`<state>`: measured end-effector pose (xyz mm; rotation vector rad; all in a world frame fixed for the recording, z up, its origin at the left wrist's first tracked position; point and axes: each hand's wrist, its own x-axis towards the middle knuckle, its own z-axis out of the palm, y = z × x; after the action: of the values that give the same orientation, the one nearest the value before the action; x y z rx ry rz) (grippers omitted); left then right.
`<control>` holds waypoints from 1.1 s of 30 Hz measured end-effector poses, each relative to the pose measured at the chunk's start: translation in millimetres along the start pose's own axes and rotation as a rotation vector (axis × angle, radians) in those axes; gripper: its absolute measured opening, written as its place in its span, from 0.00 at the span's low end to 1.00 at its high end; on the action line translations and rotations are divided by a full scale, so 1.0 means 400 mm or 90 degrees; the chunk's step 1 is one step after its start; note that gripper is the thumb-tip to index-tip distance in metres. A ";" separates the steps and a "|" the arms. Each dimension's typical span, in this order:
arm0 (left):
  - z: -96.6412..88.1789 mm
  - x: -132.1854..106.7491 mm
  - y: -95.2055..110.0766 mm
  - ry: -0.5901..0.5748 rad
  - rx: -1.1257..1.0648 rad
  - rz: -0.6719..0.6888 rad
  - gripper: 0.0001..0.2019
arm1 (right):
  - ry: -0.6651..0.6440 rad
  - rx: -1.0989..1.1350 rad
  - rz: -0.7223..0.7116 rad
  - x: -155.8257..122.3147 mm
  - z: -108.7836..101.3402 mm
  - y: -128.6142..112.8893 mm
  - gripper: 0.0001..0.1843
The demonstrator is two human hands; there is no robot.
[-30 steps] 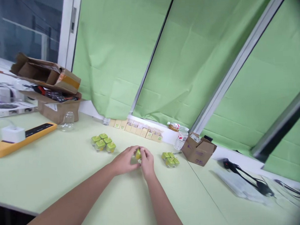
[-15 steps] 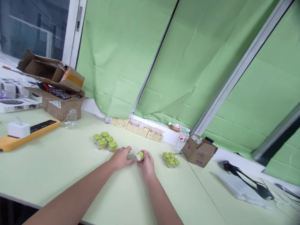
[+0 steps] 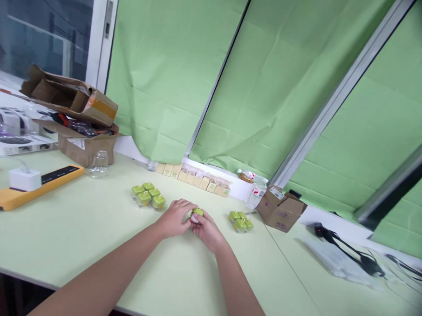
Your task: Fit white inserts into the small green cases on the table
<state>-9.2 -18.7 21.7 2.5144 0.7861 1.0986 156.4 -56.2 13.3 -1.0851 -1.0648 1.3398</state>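
Observation:
My left hand (image 3: 176, 219) is closed around a small clear plastic cup (image 3: 187, 215), mostly hidden by the fingers. My right hand (image 3: 208, 231) grips a small green-topped piece (image 3: 198, 211) with a white lower part. Cup and piece meet between the two hands, just above the table; how far one sits inside the other I cannot tell. To the left of my hands stands a group of clear containers with green tops (image 3: 143, 198). A similar green-topped group (image 3: 240, 225) is to the right.
A row of small tan boxes (image 3: 191, 177) lines the wall. Plastic bottles (image 3: 256, 193) and an open carton (image 3: 280, 211) stand at the back right. Stacked cardboard boxes (image 3: 88, 147), a clear jar (image 3: 100, 164) and an orange power strip (image 3: 58, 179) are at left.
My hands have come closer together, bringing the green-topped piece against the clear cup. The piece has turned so its green top faces up more. The groups on the table stay put.

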 end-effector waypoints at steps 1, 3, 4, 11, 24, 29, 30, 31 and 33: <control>0.003 -0.001 -0.001 0.000 -0.004 0.000 0.24 | -0.001 0.002 0.009 0.000 0.000 0.001 0.20; 0.010 -0.002 -0.005 0.005 -0.010 -0.001 0.23 | -0.009 0.005 0.019 0.001 0.000 0.005 0.19; 0.013 -0.003 -0.006 0.007 -0.012 -0.001 0.22 | -0.015 0.005 0.018 0.002 0.001 0.008 0.18; 0.025 0.001 -0.001 0.014 -0.026 0.017 0.21 | 0.011 -0.022 -0.012 0.015 0.009 0.023 0.14; 0.021 -0.005 0.000 -0.021 -0.069 0.031 0.29 | 0.070 -0.082 -0.020 0.027 -0.001 0.036 0.16; 0.017 -0.006 0.002 -0.032 -0.108 0.034 0.29 | 0.080 -0.098 0.014 0.028 -0.013 0.040 0.17; 0.017 -0.007 0.002 -0.032 -0.112 0.031 0.28 | 0.085 -0.104 0.021 0.029 -0.014 0.041 0.18; 0.017 -0.007 0.002 -0.033 -0.113 0.028 0.28 | 0.089 -0.111 0.026 0.029 -0.015 0.041 0.18; 0.015 -0.009 0.004 -0.034 -0.111 0.023 0.28 | 0.096 -0.124 0.026 0.027 -0.014 0.039 0.19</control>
<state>-6.3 -22.2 16.3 2.4102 0.6051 1.0575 158.7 -46.1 -3.4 -1.3372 -1.0820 1.1834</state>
